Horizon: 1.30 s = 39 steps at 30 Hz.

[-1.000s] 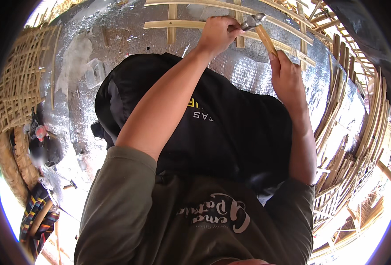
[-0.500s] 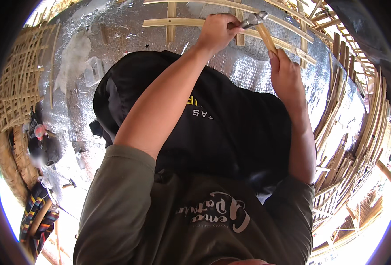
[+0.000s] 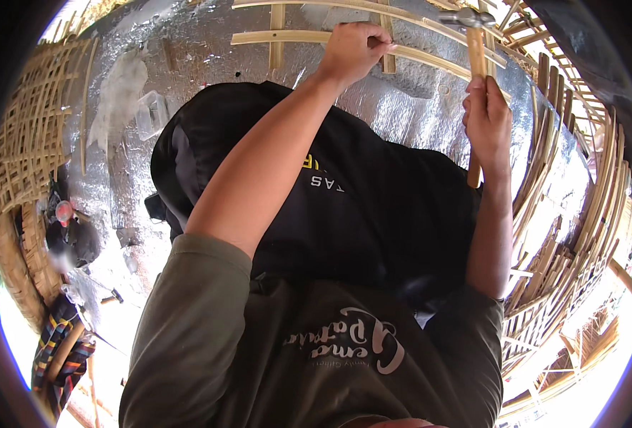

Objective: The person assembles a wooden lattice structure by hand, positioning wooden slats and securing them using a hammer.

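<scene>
A lattice of pale bamboo slats (image 3: 298, 36) lies at the far side on a shiny silvery floor. My left hand (image 3: 355, 53) rests on the nearest long slat where a short crosspiece passes under it. Its thumb and forefinger are pinched together there; whatever they hold is too small to make out. In my right hand (image 3: 488, 121) is a hammer (image 3: 477, 51), gripped partway along its wooden handle. The hammer's metal head is raised to the right of my left fingers, apart from them, and covers part of the lattice's right end.
Black fabric (image 3: 401, 214) spreads over my lap. A transparent plastic box (image 3: 152, 115) lies left of it. Woven bamboo (image 3: 30, 121) stands at the far left, and bundled bamboo strips (image 3: 594, 221) curve along the right. A small dark-headed tool (image 3: 114, 294) sits at the lower left.
The hammer has swung up and right, away from my left fingers, and its handle now points more upright. My right hand moved slightly right. The left hand stays in place.
</scene>
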Motion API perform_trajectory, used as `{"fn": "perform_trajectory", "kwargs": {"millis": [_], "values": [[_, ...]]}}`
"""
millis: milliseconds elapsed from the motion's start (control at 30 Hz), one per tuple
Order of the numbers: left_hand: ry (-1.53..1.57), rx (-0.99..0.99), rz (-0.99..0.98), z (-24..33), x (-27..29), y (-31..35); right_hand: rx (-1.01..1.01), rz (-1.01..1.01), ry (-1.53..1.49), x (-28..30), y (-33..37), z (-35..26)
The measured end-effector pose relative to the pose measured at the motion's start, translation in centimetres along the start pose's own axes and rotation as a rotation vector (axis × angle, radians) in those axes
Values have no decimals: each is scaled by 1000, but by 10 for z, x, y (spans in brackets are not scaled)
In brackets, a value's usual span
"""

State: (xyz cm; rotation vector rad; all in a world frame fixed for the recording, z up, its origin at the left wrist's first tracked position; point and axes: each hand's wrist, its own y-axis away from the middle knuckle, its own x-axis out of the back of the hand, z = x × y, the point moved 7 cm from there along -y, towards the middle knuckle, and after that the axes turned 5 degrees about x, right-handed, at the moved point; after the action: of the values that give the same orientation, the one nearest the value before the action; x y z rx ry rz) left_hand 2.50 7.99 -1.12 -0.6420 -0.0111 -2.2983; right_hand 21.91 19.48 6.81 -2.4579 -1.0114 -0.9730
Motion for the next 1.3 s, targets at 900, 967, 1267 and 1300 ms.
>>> {"fn": "perform_trajectory", "kwargs": {"millis": [900, 967, 1267, 1300], "values": [[1, -64, 58, 15, 7, -6, 110, 239, 125, 18, -14, 32], [2, -36, 43, 14, 6, -6, 144, 290, 121, 13, -15, 38], [26, -78, 45, 18, 2, -5, -33, 342, 170, -1, -34, 62], [33, -70, 43, 18, 2, -5, -33, 362, 168, -1, -34, 64]]}}
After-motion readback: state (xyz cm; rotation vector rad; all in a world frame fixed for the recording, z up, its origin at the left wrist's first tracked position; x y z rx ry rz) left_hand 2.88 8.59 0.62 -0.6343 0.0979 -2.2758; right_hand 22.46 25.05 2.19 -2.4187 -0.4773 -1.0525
